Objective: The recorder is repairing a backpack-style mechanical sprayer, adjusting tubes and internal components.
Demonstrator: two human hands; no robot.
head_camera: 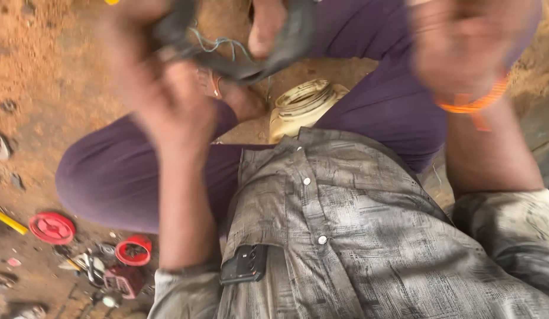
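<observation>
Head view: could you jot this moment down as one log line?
left hand: gripping black rubber strip | right hand: raised, blurred, grip unclear | cream plastic container: on dirt between legs | red round parts: on ground

A cream plastic jar [302, 106] with a wide open mouth lies on the reddish dirt ground [44, 65] between purple trouser legs [109, 177]. A grey streaked shirt [357, 236] fills the lower middle, with a black phone [245, 264] sticking out of its pocket. At lower left lie a red disc [52, 228], a red ring-shaped cap [134, 250], a yellow stick [10, 223] and a cluster of small metal parts [94, 269], near each other on the ground.
</observation>
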